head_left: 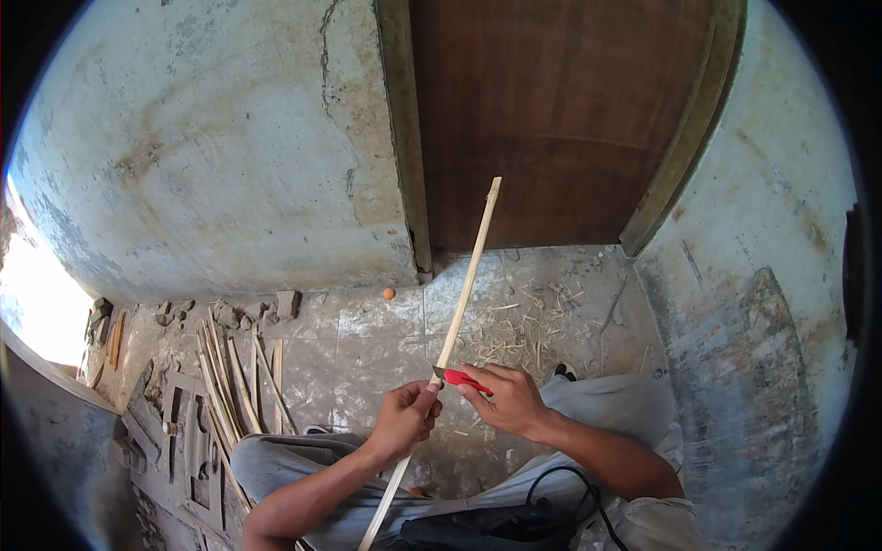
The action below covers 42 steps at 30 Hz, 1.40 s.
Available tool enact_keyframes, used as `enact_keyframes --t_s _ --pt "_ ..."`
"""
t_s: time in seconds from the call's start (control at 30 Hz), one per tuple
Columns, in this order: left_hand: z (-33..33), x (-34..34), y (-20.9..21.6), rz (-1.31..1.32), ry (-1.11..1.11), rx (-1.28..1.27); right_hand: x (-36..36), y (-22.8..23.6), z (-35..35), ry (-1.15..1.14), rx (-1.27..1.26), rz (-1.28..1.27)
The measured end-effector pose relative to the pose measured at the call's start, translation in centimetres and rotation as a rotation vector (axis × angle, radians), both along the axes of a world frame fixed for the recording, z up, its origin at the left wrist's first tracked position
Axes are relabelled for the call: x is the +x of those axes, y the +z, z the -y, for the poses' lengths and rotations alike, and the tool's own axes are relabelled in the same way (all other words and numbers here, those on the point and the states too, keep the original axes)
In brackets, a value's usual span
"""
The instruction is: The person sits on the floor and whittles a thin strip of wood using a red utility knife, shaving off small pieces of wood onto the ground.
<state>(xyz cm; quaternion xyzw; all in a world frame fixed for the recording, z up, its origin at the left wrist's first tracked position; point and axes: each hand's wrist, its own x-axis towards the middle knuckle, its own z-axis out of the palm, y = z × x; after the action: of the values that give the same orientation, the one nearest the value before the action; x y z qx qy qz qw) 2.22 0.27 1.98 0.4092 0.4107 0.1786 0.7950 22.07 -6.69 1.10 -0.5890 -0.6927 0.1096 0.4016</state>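
A long pale strip of bamboo or wood slants up and away from my lap, its far end in front of the brown door. My left hand is closed round it near the middle, thumb on top. In my right hand is a red-handled utility knife, gripped with the fingers wrapped over the handle. Its dark blade meets the strip just beyond my left thumb. The lower end of the strip passes over my left leg and out of view at the bottom edge.
Pale curled shavings lie on the dusty tiled floor. Several similar strips lean at my left, beside a grey slotted panel and rubble. A small orange ball sits near the wall. A brown door stands ahead.
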Motion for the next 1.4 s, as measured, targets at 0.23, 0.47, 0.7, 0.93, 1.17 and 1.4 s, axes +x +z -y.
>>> enact_keyframes --t_s 0.23,0.47,0.7,0.93,1.17,1.4 --pt "-0.2 -0.1 0.2 0.085 0.008 -0.147 0.3 -0.3 -0.2 -0.03 -0.115 0.01" --pt "-0.3 0.4 -0.6 0.173 0.046 -0.17 0.2 -0.7 -0.3 -0.035 -0.009 -0.014" --pt "-0.2 0.3 -0.4 0.125 0.03 -0.121 0.2 0.3 -0.1 -0.037 -0.084 0.064" --pt "-0.1 0.6 0.0 0.027 0.001 -0.045 0.6 -0.5 -0.3 -0.058 -0.026 0.173" --pt "0.1 0.7 0.2 0.002 0.001 0.054 0.5 -1.0 -0.8 -0.113 0.053 0.143" --pt "0.8 0.7 0.3 -0.01 -0.003 0.06 1.2 -0.8 -1.2 -0.207 0.013 0.173"
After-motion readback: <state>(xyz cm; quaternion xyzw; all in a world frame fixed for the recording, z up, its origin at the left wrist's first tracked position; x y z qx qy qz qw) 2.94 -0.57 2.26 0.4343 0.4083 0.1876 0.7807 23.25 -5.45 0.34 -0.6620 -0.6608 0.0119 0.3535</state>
